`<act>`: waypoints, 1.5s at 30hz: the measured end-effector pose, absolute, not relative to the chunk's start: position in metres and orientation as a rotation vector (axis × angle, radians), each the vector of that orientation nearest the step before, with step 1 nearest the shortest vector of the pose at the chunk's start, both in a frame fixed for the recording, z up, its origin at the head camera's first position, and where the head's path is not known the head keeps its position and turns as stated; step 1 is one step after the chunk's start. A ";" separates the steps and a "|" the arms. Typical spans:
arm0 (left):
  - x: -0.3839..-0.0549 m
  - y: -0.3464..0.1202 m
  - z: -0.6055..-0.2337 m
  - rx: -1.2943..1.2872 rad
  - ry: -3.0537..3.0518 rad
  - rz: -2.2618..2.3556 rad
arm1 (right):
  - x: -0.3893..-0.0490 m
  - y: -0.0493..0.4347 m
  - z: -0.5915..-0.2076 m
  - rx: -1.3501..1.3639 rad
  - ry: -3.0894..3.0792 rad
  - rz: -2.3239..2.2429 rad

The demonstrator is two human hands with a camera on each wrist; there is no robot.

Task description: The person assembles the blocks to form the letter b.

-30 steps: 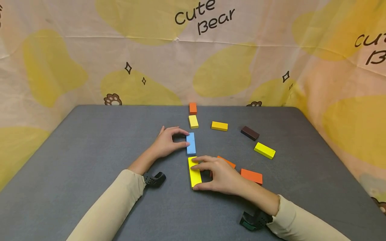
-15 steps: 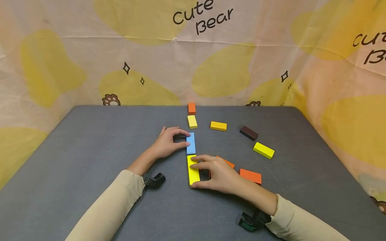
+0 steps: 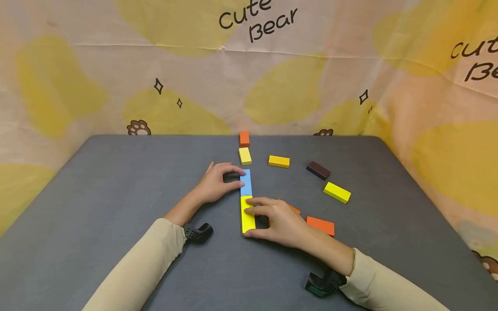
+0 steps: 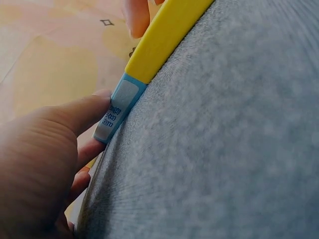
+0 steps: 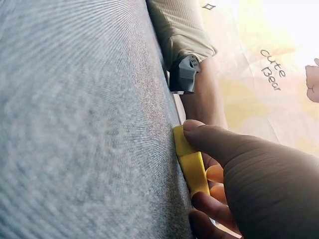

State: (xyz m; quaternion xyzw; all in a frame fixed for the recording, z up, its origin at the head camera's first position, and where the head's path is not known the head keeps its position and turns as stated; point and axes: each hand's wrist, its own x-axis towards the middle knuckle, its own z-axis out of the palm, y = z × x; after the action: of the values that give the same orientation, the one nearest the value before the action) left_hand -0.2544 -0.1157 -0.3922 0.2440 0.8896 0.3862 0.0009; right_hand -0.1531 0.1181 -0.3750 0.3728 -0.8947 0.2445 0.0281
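Note:
A blue block [image 3: 246, 188] lies lengthwise on the grey table, its far end towards the backdrop. My left hand [image 3: 215, 183] holds it from the left with thumb and fingers; in the left wrist view a printed white label shows on the block's side. Directly in front, a longer yellow block [image 3: 246, 221] lies in line with it. Fingertips of my right hand [image 3: 282, 222] grip the yellow block, thumb at its near end and fingers over its top. End to end, the yellow [image 4: 164, 37] and blue [image 4: 128, 95] blocks meet in the left wrist view.
Beyond the blue block lie a pale yellow block [image 3: 245, 156] and an orange block [image 3: 244, 138]. To the right are a golden-yellow block [image 3: 279, 161], a dark brown block [image 3: 318, 170] and a bright yellow block [image 3: 337, 192]. Two orange blocks [image 3: 320, 225] lie partly behind my right hand.
My right hand has slid the yellow block away from me until the gap to the blue block closed. My left hand stays at the blue block.

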 end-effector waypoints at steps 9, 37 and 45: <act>-0.255 -0.117 -0.392 0.753 2.782 1.212 | -0.153 0.117 -0.374 1.159 -2.756 0.709; -0.252 -0.114 -0.389 0.748 2.817 1.120 | -0.157 0.115 -0.372 1.124 -2.807 0.712; -0.254 -0.114 -0.390 0.699 2.782 1.192 | -0.156 0.113 -0.372 1.065 -2.849 0.710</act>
State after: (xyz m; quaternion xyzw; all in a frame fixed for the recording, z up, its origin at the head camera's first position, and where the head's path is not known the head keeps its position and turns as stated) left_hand -0.2537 -0.1145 -0.3898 0.2251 0.8955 0.3836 0.0178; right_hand -0.1562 0.1131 -0.3717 0.3409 -0.9122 0.2272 0.0094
